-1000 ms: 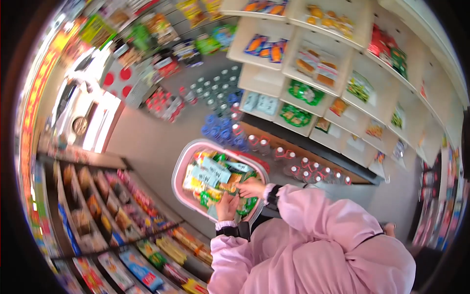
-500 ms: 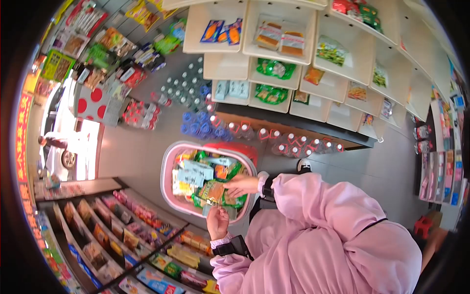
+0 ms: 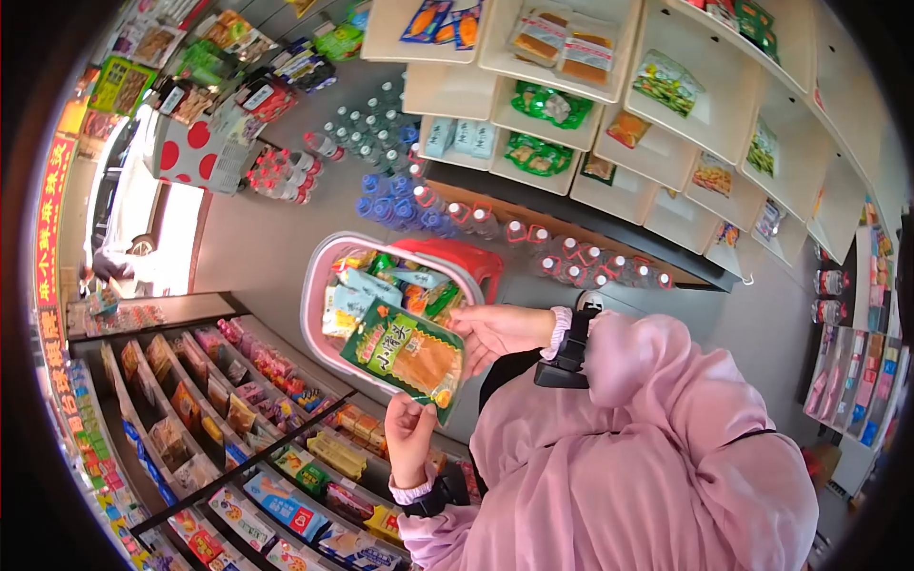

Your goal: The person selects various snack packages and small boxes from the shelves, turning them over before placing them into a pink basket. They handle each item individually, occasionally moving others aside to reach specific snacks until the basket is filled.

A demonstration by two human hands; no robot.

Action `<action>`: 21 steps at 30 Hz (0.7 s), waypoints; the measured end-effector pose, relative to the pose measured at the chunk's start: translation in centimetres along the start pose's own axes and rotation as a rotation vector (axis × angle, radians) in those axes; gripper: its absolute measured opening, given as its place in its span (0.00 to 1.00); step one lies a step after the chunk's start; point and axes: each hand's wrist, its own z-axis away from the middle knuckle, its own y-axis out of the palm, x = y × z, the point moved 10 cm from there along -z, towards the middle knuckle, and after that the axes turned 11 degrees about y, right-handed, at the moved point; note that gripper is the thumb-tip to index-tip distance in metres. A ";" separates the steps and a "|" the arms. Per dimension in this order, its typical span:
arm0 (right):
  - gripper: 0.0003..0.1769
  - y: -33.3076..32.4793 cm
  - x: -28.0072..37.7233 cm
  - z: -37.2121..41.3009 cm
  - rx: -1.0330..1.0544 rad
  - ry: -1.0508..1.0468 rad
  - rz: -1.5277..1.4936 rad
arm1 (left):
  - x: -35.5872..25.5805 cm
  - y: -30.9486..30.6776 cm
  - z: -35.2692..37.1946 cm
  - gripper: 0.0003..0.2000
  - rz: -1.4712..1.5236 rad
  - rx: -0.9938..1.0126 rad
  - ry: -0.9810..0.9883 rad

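Observation:
A green snack packet (image 3: 405,354) with a brown food picture and yellow-white lettering is held tilted over the near side of a pink shopping basket (image 3: 319,347). My left hand (image 3: 409,438) pinches its lower corner. At the packet's opposite edge, my right hand (image 3: 490,335) grips it, with some fingertips hidden behind it. Inside the basket lie pale blue packets (image 3: 357,297), green bags (image 3: 383,265) and other colourful packs, partly covered by the held packet.
A red plastic stool (image 3: 490,266) stands against the basket. Capped bottles (image 3: 514,231) line the floor below cream shelf bins (image 3: 543,86) of packaged food. Snack racks (image 3: 228,409) run along the lower left. Blue-capped bottles (image 3: 390,205) stand beyond the basket.
The green packet has come up from the basket toward me and turned its printed front into view. Both hands moved with it, and the view has shifted slightly.

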 end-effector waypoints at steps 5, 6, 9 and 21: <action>0.16 -3.9 1.9 7.4 -0.280 -0.369 0.416 | 0.1 7.3 -2.2 0.08 -0.147 0.332 -0.014; 0.14 -4.4 2.5 9.4 -0.366 -0.471 0.517 | 0.6 9.1 -2.9 0.08 -0.171 0.397 -0.016; 0.14 -7.1 2.5 15.8 -0.510 -0.603 0.378 | 2.4 15.7 -5.3 0.14 -0.073 0.518 -0.033; 0.12 -28.4 -8.7 29.9 -1.080 -0.534 -0.157 | 23.1 35.8 -12.3 0.11 -0.054 0.720 -0.254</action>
